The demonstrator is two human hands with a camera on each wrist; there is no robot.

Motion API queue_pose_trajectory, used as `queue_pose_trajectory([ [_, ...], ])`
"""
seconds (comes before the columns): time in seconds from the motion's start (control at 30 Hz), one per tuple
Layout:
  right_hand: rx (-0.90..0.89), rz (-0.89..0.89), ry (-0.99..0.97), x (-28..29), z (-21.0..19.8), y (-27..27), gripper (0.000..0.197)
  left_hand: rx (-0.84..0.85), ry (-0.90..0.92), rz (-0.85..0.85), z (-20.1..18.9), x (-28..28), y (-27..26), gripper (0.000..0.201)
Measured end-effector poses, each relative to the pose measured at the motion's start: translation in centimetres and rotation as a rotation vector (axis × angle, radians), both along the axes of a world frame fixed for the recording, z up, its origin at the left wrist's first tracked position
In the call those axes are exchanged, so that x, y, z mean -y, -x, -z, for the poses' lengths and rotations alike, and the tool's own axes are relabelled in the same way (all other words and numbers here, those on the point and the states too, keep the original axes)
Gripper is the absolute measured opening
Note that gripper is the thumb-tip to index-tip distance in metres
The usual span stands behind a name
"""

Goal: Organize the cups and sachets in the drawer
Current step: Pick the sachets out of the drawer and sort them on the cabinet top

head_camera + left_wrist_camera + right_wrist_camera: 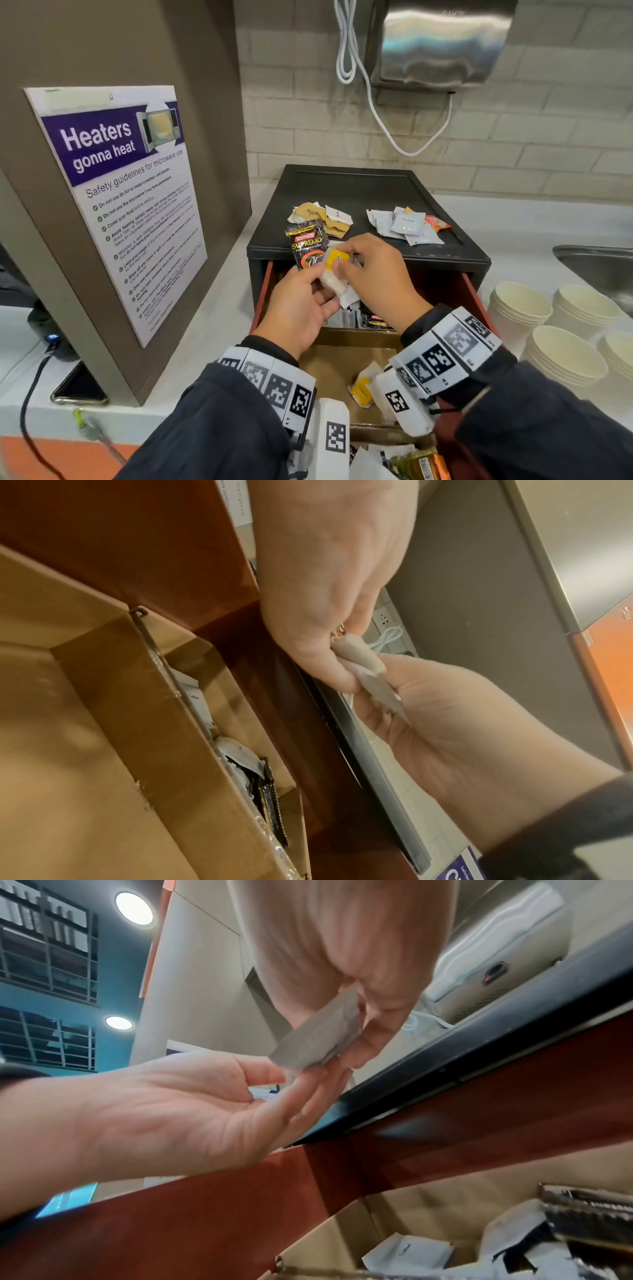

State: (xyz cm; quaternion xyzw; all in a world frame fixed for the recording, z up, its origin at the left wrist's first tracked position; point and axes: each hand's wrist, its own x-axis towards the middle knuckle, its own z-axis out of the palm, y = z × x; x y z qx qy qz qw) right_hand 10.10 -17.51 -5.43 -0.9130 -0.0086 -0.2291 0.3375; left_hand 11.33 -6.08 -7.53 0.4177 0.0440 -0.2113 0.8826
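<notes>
Above the open red drawer (263,294) my left hand (317,278) holds a small bunch of sachets between thumb and fingers: a black Kopiko sachet (306,247) and white ones (334,284). My right hand (342,264) pinches a yellow-and-white sachet (335,259) at the top of that bunch. In the left wrist view the pale sachets (366,664) lie between both hands. The right wrist view shows a grey sachet (318,1039) between the fingers. More sachets (368,318) lie in the drawer's back section. Stacked paper cups (520,305) stand to the right.
The black drawer unit's top (359,185) carries a brown-and-white sachet pile (325,217) and a white pile (407,222). Cardboard dividers (342,370) line the drawer. A sink (599,263) is at the far right, a microwave poster (130,205) and a phone (78,389) at the left.
</notes>
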Motion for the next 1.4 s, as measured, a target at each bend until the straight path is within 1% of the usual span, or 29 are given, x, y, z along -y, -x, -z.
queue_pose_trajectory([
  [0.07,0.020,0.032,-0.079,0.2,0.4,-0.2,0.014,0.038,-0.041,-0.001,0.2,0.1,-0.1,0.032],
  [0.17,0.027,0.065,-0.187,0.6,0.6,-0.6,0.007,0.070,-0.079,0.001,0.4,0.3,-0.2,0.037],
  [0.23,0.026,0.080,-0.294,1.0,0.7,-0.9,0.008,0.059,-0.077,0.005,0.4,0.4,-0.3,0.037],
  [0.33,0.015,0.106,-0.448,1.2,0.9,-1.1,0.015,0.029,-0.066,0.020,0.4,0.6,-0.3,0.036],
  [0.4,0.026,0.115,-0.470,1.2,1.1,-1.0,0.019,0.029,-0.088,0.031,0.4,0.6,-0.2,0.037],
  [0.5,0.045,0.124,-0.446,1.1,1.0,-0.9,0.015,0.041,-0.130,0.026,0.7,0.6,-0.4,0.040],
  [0.57,0.062,0.134,-0.446,1.1,0.7,-0.8,0.016,0.057,-0.156,0.009,0.8,0.6,-0.4,0.041],
  [0.63,0.072,0.130,-0.504,1.3,0.0,-0.6,0.019,0.066,-0.169,-0.033,0.9,0.5,-0.4,0.040],
  [0.7,0.046,0.094,-0.574,1.8,-0.9,-0.2,0.020,0.073,-0.180,-0.111,0.7,0.3,-0.5,0.040],
  [0.77,-0.052,0.049,-0.530,2.7,-1.7,0.6,0.021,0.071,-0.209,-0.211,0.6,0.0,-0.8,0.043],
  [0.8,-0.140,0.028,-0.449,3.2,-1.9,1.0,0.022,0.069,-0.227,-0.253,0.7,-0.1,-1.0,0.046],
  [0.87,-0.404,-0.027,-0.198,3.9,-2.1,2.0,0.019,0.065,-0.268,-0.301,0.8,-0.2,-1.3,0.050],
  [0.9,-0.545,-0.066,-0.073,4.1,-1.8,2.4,0.014,0.066,-0.282,-0.311,0.9,-0.2,-1.4,0.050],
  [0.93,-0.654,-0.100,0.019,4.0,-1.6,2.9,0.008,0.073,-0.287,-0.309,1.0,-0.2,-1.4,0.050],
  [0.97,-0.698,-0.116,0.075,3.9,-1.3,3.2,0.006,0.083,-0.283,-0.299,0.9,-0.1,-1.3,0.048],
  [1.0,-0.672,-0.110,0.095,3.8,-1.1,3.3,0.014,0.096,-0.276,-0.282,0.8,0.0,-1.1,0.046],
  [1.07,-0.528,-0.082,0.020,3.1,-0.9,3.3,0.034,0.119,-0.252,-0.240,0.4,0.2,-0.5,0.043],
  [1.13,-0.395,-0.120,-0.059,2.0,-0.6,3.1,0.056,0.131,-0.240,-0.198,0.2,0.4,-0.2,0.041],
  [1.17,-0.344,-0.146,-0.037,1.4,-0.3,3.0,0.063,0.136,-0.247,-0.175,0.2,0.4,-0.1,0.039],
  [1.2,-0.302,-0.166,0.013,0.9,0.2,2.8,0.064,0.139,-0.256,-0.148,0.3,0.4,0.1,0.038],
  [1.23,-0.254,-0.177,0.071,0.4,0.7,2.6,0.059,0.135,-0.254,-0.126,0.3,0.5,0.2,0.038],
  [1.3,-0.150,-0.156,0.163,-0.2,1.3,2.3,0.037,0.100,-0.201,-0.097,0.4,0.5,0.3,0.035],
  [1.33,-0.105,-0.141,0.167,-0.3,1.4,2.3,0.027,0.070,-0.158,-0.086,0.3,0.5,0.4,0.033],
  [1.4,-0.085,-0.091,0.056,-0.2,1.4,2.2,0.023,0.011,-0.071,-0.063,0.2,0.4,0.3,0.030],
])
